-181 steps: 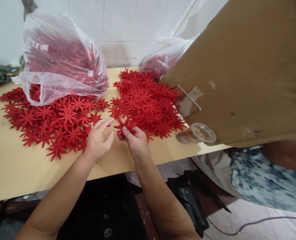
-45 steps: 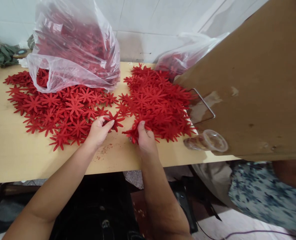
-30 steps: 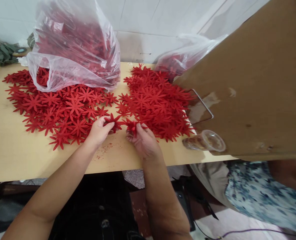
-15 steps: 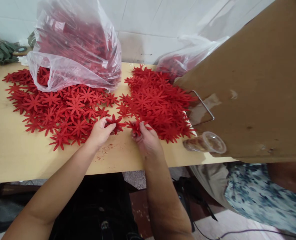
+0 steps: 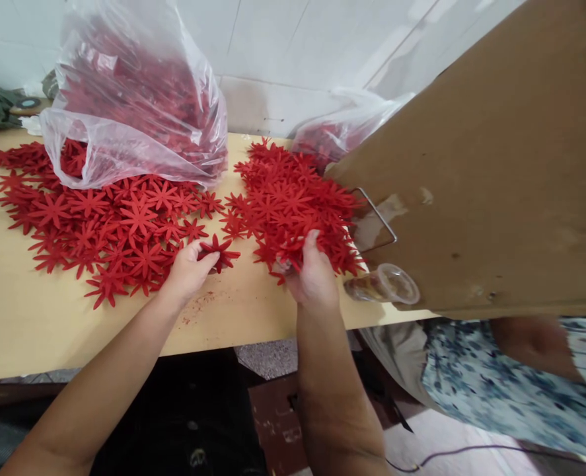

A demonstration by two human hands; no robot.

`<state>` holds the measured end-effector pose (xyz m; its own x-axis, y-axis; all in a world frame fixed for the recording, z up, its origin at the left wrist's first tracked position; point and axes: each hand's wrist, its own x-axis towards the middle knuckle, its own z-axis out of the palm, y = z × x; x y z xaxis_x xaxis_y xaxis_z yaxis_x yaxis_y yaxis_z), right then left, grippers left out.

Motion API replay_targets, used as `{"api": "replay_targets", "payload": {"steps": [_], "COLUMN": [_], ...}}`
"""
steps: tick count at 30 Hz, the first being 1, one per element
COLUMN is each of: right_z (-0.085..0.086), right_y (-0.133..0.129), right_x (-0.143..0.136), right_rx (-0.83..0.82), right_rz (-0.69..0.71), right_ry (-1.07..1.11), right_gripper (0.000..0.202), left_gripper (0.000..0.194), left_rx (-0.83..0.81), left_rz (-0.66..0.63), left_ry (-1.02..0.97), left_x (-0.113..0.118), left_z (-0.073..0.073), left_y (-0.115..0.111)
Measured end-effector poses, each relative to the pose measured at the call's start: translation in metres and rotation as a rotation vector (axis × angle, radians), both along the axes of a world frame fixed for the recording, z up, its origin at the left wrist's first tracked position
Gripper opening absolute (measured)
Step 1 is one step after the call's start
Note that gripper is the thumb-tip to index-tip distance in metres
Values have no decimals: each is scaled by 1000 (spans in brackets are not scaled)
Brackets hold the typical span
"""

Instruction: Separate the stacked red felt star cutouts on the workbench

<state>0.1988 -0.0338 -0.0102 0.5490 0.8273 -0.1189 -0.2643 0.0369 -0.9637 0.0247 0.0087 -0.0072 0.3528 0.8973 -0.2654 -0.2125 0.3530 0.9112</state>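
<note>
- Gripping a red flower between thumb and fingers, the left hand is near the front edge of the table.
- That flower sits just beyond the left fingertips, between the two heaps, its petals spread.
- The right hand is at the near side of the right heap, thumb raised and fingers curled, with red petals between them; blur hides whether it is closed on them, so I cannot tell.
- The two hands are apart, with bare tabletop between them.
- The left heap of red flowers spreads beyond the left hand, partly under a big plastic bag full of more.
- Behind the right heap, a smaller plastic bag also holds red pieces.
- Red specks dot the table beside the left wrist.
- To the right, a plastic cup lies tilted against a brown board, below a metal handle.
- Past the board's lower edge, part of another person shows in patterned clothing.
</note>
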Motion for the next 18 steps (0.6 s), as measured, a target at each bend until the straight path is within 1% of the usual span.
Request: {"api": "replay_targets", "payload": {"steps": [4, 6, 8, 10, 13, 18], "right_z": [7, 10, 12, 14, 16, 19], "right_y": [3, 5, 8, 11, 14, 19], "right_x": [12, 18, 25, 31, 37, 42], "right_rx": [-19, -9, 1, -7, -21, -26], "right_rz": [183, 194, 174, 148, 82, -46], "right_ry": [66, 100, 161, 242, 325, 362], "right_gripper": [53, 53, 45, 33, 19, 17], "left_gripper": [6, 7, 6, 6, 5, 7], "left_rx": [21, 30, 32, 29, 17, -9], "left_rz": [-12, -20, -24, -23, -37, -61], "left_ry": [17, 16, 14, 15, 27, 35], "left_x": [0, 0, 0, 0, 0, 3], "left_z": [-1, -2, -2, -1, 0, 2], "left_y": [1, 1, 0, 0, -1, -2]}}
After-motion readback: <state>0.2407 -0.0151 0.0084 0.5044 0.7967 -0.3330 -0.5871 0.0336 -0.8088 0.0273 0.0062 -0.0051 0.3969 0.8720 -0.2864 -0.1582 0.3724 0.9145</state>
